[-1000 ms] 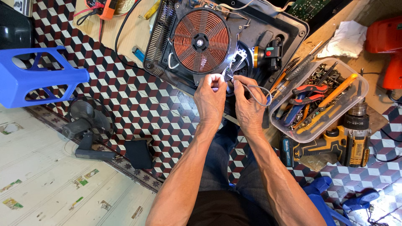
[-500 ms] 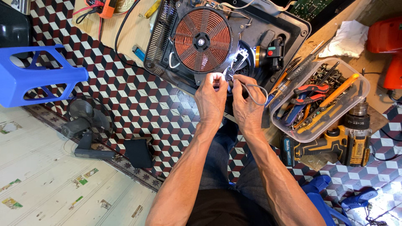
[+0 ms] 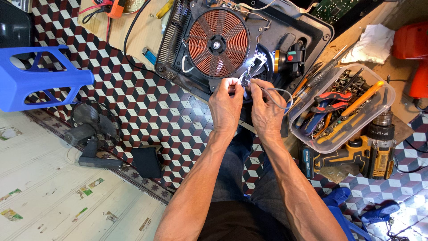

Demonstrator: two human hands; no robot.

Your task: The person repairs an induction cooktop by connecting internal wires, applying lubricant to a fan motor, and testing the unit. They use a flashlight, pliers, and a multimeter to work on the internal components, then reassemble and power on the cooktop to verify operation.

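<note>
Small white component (image 3: 235, 83), pinched between thumb and fingertips of the left hand (image 3: 227, 105), sits just in front of both hands at the near edge of the opened induction cooker (image 3: 312, 27); glare washes it out, so its exact kind cannot be told. Head view, the only view: right hand (image 3: 266, 111) lies just beside the left, fingertips closed on the end of a thin grey wire (image 3: 278, 96) that loops out to the right of that hand and back toward it. Wire end and white part meet, or nearly meet, between the two sets of fingertips; contact cannot be confirmed. Beyond the hands, the copper coil (image 3: 217, 42) lies exposed in the black housing, top cover off, with a small orange-and-black part further right of the coil. Right of the right hand, a clear plastic tub (image 3: 388, 96) holds pliers and screwdrivers; nearer the body on that side, a yellow cordless drill (image 3: 365, 151) lies on the tiled floor. Left of the left hand, well apart, a blue plastic stool (image 3: 40, 82) and a small black fan (image 3: 89, 129). Judgement on progress: disassembly appears done, work is on the wiring at hand level; the cover stays off and reassembly is not begun.
</note>
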